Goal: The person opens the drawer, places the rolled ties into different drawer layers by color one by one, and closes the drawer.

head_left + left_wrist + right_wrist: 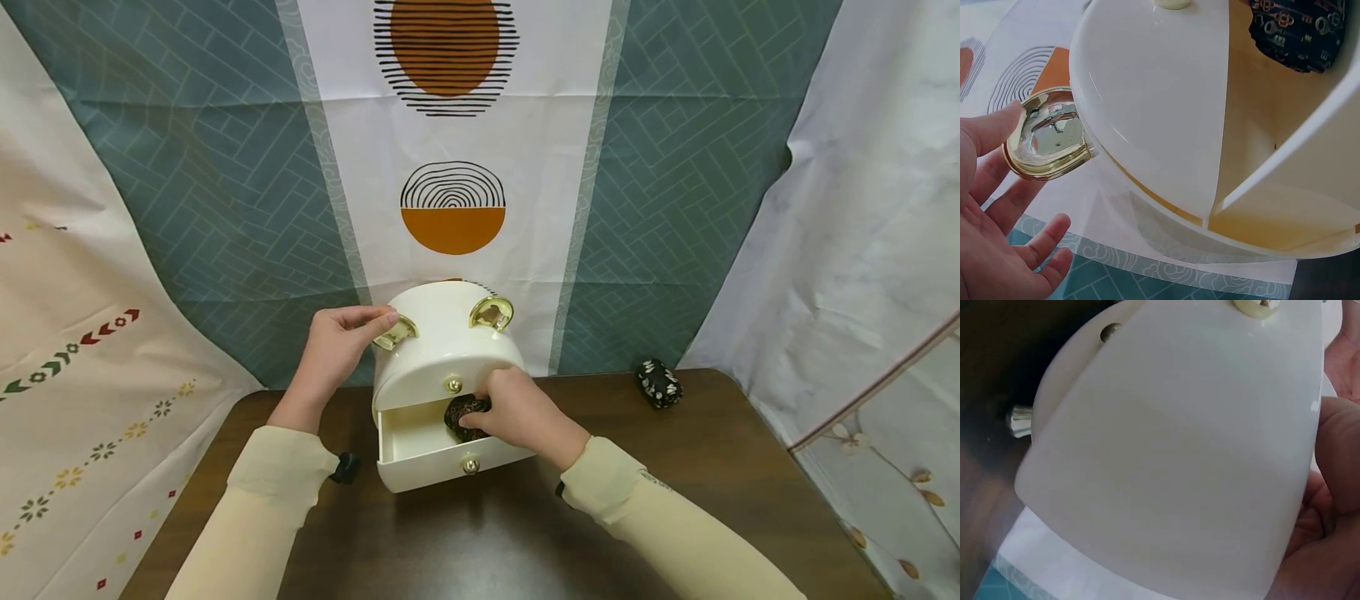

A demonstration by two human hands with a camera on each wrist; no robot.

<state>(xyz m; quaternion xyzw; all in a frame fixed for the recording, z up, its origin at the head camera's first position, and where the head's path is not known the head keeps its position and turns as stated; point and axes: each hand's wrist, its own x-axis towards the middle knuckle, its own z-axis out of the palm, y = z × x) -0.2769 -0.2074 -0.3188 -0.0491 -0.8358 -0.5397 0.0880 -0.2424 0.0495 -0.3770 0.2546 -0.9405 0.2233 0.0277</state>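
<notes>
Rounded black patterned bundle [460, 412]: the right grip [523, 412] holds it, the left grip [335, 348] pinches a gold ear [397, 335].

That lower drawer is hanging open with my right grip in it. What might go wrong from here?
1. The right grip holds the dark patterned bundle inside the open drawer, close under the upper panel; knuckles or bundle could catch on its edge.
2. The left grip pinches just one gold ear, so the white cabinet might swivel if the drawer gets bumped.
</notes>
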